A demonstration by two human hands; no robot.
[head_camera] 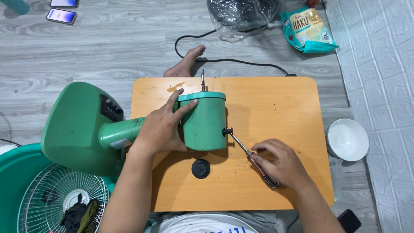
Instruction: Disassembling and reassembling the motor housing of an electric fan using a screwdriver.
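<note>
Nearest the person, the right hand [280, 166] lies low on the orange wooden tabletop [276, 108], fingers curled shut round the dark red handle of a slim metal screwdriver [252, 157]. Its shaft slants up and left, and the tip meets a small black knob [227, 131] on the side of the green plastic fan motor housing [205, 123]. Just in front of that housing, a round black cap [201, 168] lies loose on the tabletop between the two forearms. The left hand [161, 127] reaches in from the left, wrist straight, palm and spread fingers clasped round the housing's left side, thumb over its upper rim. The housing lies on its side, its stem running left to the green fan base [73, 125] off the tabletop's edge. A thin metal spindle [202, 80] points away from it.
</note>
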